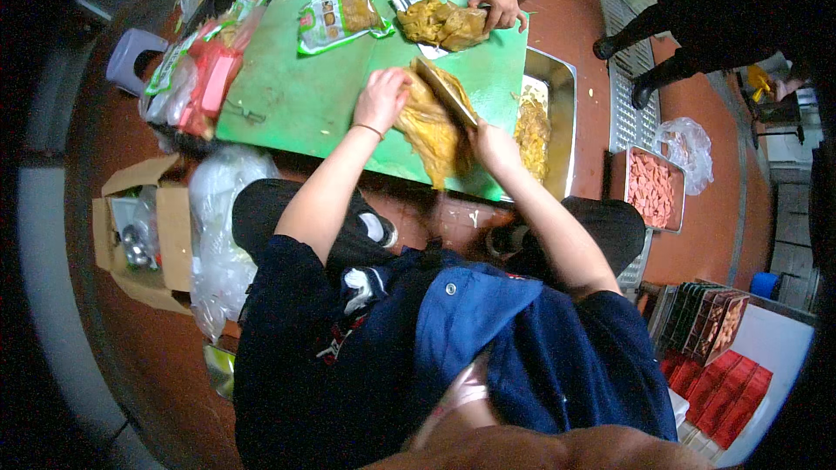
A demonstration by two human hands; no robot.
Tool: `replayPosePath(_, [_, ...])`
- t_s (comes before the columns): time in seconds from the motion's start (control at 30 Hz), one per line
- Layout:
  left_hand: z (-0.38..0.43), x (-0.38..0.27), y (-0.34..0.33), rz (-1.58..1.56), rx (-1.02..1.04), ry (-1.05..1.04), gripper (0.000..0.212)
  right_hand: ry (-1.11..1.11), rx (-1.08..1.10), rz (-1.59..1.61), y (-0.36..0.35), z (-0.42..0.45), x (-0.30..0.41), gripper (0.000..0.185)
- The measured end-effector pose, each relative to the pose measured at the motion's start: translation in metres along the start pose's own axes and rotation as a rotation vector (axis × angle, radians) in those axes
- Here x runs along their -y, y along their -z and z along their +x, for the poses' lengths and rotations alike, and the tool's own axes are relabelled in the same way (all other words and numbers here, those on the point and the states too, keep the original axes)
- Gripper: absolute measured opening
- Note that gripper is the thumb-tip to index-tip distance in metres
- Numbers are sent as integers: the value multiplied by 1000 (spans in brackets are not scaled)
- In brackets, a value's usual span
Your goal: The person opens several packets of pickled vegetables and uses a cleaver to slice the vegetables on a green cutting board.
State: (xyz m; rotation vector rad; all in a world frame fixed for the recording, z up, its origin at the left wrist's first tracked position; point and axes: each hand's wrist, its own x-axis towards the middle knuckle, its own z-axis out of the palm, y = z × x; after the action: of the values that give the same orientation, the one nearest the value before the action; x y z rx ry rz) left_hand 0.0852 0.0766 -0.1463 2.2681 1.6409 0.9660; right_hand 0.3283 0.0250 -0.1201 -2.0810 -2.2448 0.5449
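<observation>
A large yellow-brown leafy vegetable (424, 121), which looks pickled, lies on the green cutting board (294, 88) before me. My right hand (494, 147) grips a cleaver (447, 93), whose broad blade rests on or in the leaves. The handle is hidden inside my fist. My left hand (385, 96) presses on the leaves' left side, with its fingertips bent on them and the blade to their right. Part of the vegetable hangs towards the board's near edge.
Across the board, another person's hands (499, 3) hold a knife and more of the vegetable (444, 23). Beside that lies an opened packet (339, 19). A metal tray (568, 111) of cut pieces stands below the right edge. Plastic bags (225, 228) and a cardboard box (175, 228) are at left.
</observation>
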Motion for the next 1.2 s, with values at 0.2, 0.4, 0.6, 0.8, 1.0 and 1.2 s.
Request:
replayPosePath(0.2, [2, 2, 7, -14, 33, 38, 21, 119, -1, 55, -8, 6, -16, 30])
replayPosePath(0.4, [1, 5, 6, -23, 17, 16, 21, 69, -19, 0, 2, -34, -38, 27])
replayPosePath(0.6, [-4, 8, 8, -6, -32, -11, 20, 71, -62, 47, 16, -38, -12, 26])
replayPosePath(0.8, [-1, 9, 8, 72, 38, 10, 25, 167, -51, 1, 38, 0, 31, 26])
replayPosePath(1.0, [-2, 13, 6, 72, 49, 38, 29, 116, 37, 15, 29, 18, 60, 23])
replayPosePath(1.2, [3, 7, 4, 16, 40, 17, 24, 161, 23, 39, -2, 62, 74, 23])
